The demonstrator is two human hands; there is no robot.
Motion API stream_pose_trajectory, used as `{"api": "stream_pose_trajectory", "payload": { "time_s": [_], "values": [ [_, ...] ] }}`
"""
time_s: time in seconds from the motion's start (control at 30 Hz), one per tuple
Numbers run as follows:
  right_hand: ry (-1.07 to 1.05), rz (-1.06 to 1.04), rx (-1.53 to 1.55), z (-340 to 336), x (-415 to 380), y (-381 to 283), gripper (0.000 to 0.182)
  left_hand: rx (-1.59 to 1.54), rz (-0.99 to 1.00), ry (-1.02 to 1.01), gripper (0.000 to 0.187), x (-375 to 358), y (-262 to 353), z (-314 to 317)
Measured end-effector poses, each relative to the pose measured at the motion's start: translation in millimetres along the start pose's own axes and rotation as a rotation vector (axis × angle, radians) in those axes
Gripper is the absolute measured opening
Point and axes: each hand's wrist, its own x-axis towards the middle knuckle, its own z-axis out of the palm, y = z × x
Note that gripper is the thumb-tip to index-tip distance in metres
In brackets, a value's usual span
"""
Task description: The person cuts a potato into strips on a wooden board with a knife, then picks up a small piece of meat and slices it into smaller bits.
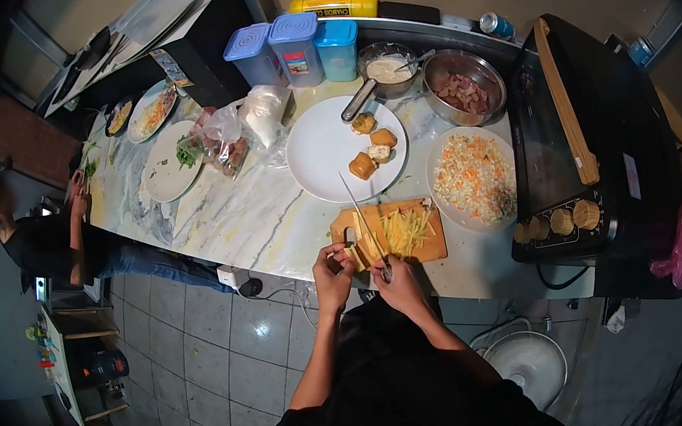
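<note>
My right hand (401, 282) is closed around the handle of a knife (359, 211), whose long thin blade points away from me over the wooden cutting board (433, 244). My left hand (334, 277) pinches a pale-yellow food piece (354, 257) at the board's near left edge, left of the blade. Other flat pale-yellow slices (369, 247) lie beside the blade. On the board's right half is a heap of thin yellow strips (408, 232). Beyond the board, a large white plate (313, 161) bears several browned chunks (362, 166) and a dark-handled utensil (359, 100).
A plate of diced vegetables (473, 175), a metal bowl of meat pieces (462, 92) and a bowl of pale batter (389, 68) stand nearby. A black oven (555, 153) bounds the right. Lidded tubs (295, 48) stand behind. Another person (42, 241) works at the left.
</note>
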Motion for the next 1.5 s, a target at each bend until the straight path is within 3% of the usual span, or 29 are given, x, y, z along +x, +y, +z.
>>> {"api": "stream_pose_trajectory", "payload": {
  "time_s": [0.4, 0.73, 0.83, 0.9, 1.07, 1.13, 1.2, 1.3, 1.5],
  "values": [
    [0.065, -0.014, -0.376, 19.2, 25.8, -28.9, 0.018, 0.104, 0.062, 0.076, 0.025, -1.3, 9.2, -3.5],
    [-0.03, 0.002, -0.451, 21.1, 32.4, -29.6, 0.019, 0.142, 0.1, 0.063, 0.021, 4.0, 8.1, -10.1],
    [0.094, -0.033, -0.38, 16.9, 33.8, -23.4, 0.016, 0.126, 0.1, 0.05, 0.02, 5.6, 8.4, -6.4],
    [0.117, 0.041, -0.156, 3.9, 35.4, -20.1, 0.015, 0.159, 0.045, 0.018, 0.021, 6.1, 11.7, -2.5],
    [0.184, 0.184, -0.041, -40.2, 42.1, -13.5, 0.012, 0.171, 0.036, -0.116, 0.022, 9.8, 28.8, 22.1],
    [0.253, 0.082, 0.005, -51.5, 46.4, -1.7, 0.01, 0.224, 0.096, -0.186, 0.024, 13.6, 38.4, 36.4],
    [0.285, 0.099, 0.018, -59.1, 48.2, 6.8, 0.008, 0.187, 0.048, -0.211, 0.024, 17.4, 45.2, 52.1],
    [0.309, 0.09, 0.042, -65.2, 49.7, 14.7, 0.014, 0.364, 0.106, -0.327, 0.02, 28.1, 49.3, 66.2],
    [0.321, 0.07, 0.068, -69.9, 44.3, 22.4, 0.011, 0.427, 0.198, -0.381, 0.024, 41.4, 42.3, 88.0]
  ]
}}
